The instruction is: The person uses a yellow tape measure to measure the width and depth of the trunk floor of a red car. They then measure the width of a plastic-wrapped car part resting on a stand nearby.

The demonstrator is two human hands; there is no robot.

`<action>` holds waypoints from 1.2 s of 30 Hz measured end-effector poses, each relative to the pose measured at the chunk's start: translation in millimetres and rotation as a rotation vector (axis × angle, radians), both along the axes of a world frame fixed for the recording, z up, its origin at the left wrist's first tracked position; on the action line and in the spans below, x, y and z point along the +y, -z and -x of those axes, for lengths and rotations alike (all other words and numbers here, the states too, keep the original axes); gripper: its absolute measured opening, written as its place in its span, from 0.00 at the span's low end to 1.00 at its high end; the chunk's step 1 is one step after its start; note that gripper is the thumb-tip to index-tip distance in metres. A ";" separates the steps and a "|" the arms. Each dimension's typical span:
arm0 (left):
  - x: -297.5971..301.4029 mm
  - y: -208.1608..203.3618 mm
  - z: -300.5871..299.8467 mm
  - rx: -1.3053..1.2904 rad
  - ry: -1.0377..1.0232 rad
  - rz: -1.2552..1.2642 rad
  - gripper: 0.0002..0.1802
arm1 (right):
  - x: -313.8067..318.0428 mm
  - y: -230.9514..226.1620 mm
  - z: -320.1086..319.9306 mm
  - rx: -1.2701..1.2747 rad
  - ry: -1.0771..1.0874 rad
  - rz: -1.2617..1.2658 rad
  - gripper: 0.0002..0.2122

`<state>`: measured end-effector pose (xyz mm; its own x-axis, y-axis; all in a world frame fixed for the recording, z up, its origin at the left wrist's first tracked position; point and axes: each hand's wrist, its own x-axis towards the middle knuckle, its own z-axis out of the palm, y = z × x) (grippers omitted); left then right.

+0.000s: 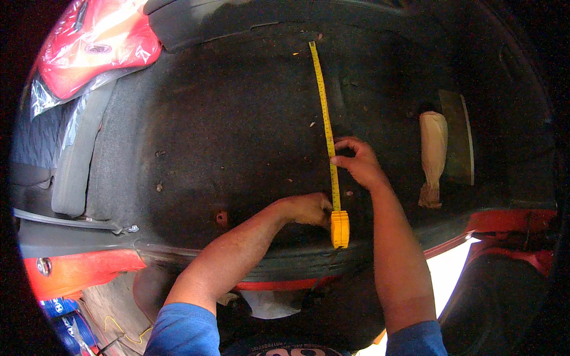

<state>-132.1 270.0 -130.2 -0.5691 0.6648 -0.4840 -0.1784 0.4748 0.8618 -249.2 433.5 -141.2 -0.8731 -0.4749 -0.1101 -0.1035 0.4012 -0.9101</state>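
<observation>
A yellow tape measure lies across the dark carpeted floor of a vehicle's cargo area. Its extended blade (324, 110) runs from the far side toward me, and its yellow case (339, 229) stands near the front edge. My left hand (309, 209) is curled against the case's left side where the blade comes out; its fingertips are partly hidden. Farther along, my right hand (361, 163) has its thumb and forefinger at the blade's right edge, closed in a pinch on it.
A red piece in clear plastic (98, 50) lies at the far left by a grey seat back (74, 160). On the right are a tan wrapped bundle (433, 151) and a flat panel (460, 136). The red body edge (285, 285) runs along the front.
</observation>
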 end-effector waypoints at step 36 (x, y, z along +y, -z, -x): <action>-0.4 11.7 -2.8 -0.037 -0.010 -0.017 0.22 | 1.4 -2.1 0.1 0.006 -0.020 -0.061 0.13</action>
